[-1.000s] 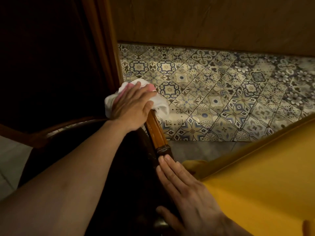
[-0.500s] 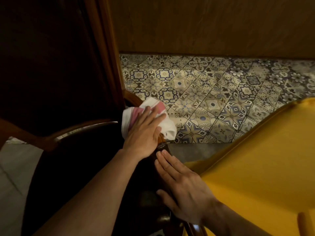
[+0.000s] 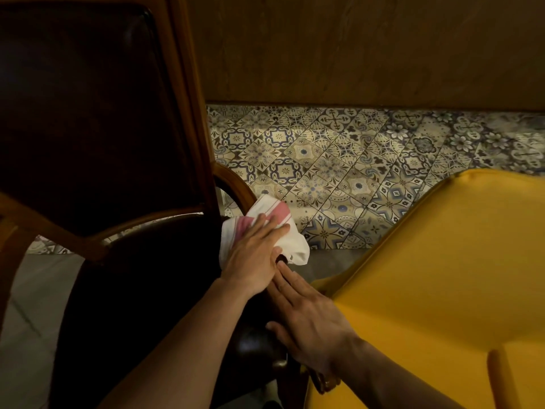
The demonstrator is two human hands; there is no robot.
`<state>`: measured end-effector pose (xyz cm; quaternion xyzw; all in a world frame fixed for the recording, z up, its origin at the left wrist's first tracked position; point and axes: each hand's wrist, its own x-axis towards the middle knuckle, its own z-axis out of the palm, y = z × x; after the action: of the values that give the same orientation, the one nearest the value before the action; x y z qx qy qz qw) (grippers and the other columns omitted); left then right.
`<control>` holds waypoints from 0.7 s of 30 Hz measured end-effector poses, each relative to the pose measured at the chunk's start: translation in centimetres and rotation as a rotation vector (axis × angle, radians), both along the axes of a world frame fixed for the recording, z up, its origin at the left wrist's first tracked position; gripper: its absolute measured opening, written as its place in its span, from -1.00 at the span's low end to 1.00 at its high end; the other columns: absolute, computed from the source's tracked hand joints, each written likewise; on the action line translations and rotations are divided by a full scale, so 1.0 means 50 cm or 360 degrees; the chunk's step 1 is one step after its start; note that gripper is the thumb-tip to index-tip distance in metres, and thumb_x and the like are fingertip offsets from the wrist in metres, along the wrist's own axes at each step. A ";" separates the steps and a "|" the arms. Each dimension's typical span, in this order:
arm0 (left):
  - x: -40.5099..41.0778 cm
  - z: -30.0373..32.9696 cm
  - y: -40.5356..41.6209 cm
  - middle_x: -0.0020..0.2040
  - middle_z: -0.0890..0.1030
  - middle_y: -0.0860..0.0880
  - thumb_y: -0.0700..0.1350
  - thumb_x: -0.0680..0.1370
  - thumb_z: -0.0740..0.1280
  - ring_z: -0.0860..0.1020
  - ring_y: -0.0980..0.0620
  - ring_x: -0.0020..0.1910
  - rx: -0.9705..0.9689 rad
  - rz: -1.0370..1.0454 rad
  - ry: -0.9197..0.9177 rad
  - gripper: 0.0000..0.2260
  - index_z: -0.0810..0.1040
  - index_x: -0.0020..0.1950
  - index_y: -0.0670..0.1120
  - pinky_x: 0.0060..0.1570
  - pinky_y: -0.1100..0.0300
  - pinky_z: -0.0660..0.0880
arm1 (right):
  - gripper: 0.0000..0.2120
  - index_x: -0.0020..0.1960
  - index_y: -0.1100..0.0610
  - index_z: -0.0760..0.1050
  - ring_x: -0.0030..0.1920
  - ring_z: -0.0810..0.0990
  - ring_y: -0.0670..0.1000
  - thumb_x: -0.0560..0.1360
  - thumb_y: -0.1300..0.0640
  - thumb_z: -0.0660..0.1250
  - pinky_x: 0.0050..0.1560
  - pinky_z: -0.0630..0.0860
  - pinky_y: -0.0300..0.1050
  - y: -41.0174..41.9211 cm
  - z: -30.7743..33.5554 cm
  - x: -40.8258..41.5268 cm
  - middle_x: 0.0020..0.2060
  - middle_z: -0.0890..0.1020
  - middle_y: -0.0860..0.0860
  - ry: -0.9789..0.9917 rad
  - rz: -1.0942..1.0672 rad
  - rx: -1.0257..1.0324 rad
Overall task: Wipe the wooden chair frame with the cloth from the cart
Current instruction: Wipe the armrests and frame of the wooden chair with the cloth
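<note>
A wooden chair frame [image 3: 188, 107] with a dark padded back and seat fills the left half. Its curved right armrest [image 3: 236, 184] runs down toward me. A white cloth with pink stripes [image 3: 267, 219] lies over the armrest's lower part, and my left hand [image 3: 253, 255] presses flat on it, gripping it against the wood. Just below, my right hand [image 3: 306, 317] rests flat with fingers together on the front of the same armrest, holding nothing. The armrest under both hands is hidden.
A yellow cloth-covered surface [image 3: 442, 276] fills the lower right, close beside the chair. Patterned floor tiles [image 3: 339, 160] stretch behind, ending at a dark wooden wall panel [image 3: 354, 48]. Grey floor [image 3: 26, 305] shows at the lower left.
My left hand has slid the cloth down the armrest toward me until it nearly touches my right hand. The right hand has stayed on the armrest's front.
</note>
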<state>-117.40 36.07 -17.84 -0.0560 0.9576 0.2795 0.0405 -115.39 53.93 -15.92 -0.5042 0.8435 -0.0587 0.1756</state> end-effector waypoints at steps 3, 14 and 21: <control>0.012 0.013 0.010 0.64 0.16 0.10 -0.13 0.66 0.24 0.00 0.07 0.64 -0.0024 -0.0013 -0.0046 -0.49 0.24 0.60 0.14 0.59 0.06 -0.05 | -0.30 0.64 0.16 -0.15 0.61 -0.32 0.05 0.67 -0.15 0.02 0.59 -0.16 -0.01 0.010 0.012 0.008 0.63 -0.17 0.09 -0.0057 -0.0028 0.0007; 0.063 0.076 0.041 0.38 0.54 0.03 -0.34 0.53 0.34 0.45 -0.08 0.38 0.0054 0.0051 -0.0198 -0.40 0.40 0.44 0.20 0.21 0.03 0.50 | -0.61 0.43 0.00 0.45 0.21 0.54 0.08 0.63 -0.02 0.19 0.17 0.52 0.00 0.082 0.102 0.002 0.28 0.57 -0.02 0.0011 -0.0536 -0.0339; 0.134 0.166 0.076 0.12 0.66 0.14 -0.23 0.57 0.35 0.63 0.15 0.09 0.0298 -0.0163 -0.0238 -0.54 0.39 0.28 0.28 -0.03 0.12 0.64 | -0.23 0.60 -0.06 0.11 0.46 0.34 0.06 0.52 -0.27 0.33 0.36 0.39 -0.02 0.079 0.149 -0.018 0.52 0.33 -0.07 -0.0211 -0.0679 -0.0091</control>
<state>-110.73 39.90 -9.53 -0.0239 0.9233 0.3603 0.1310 -116.31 57.89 -8.48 -0.3142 0.9156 -0.1513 0.2000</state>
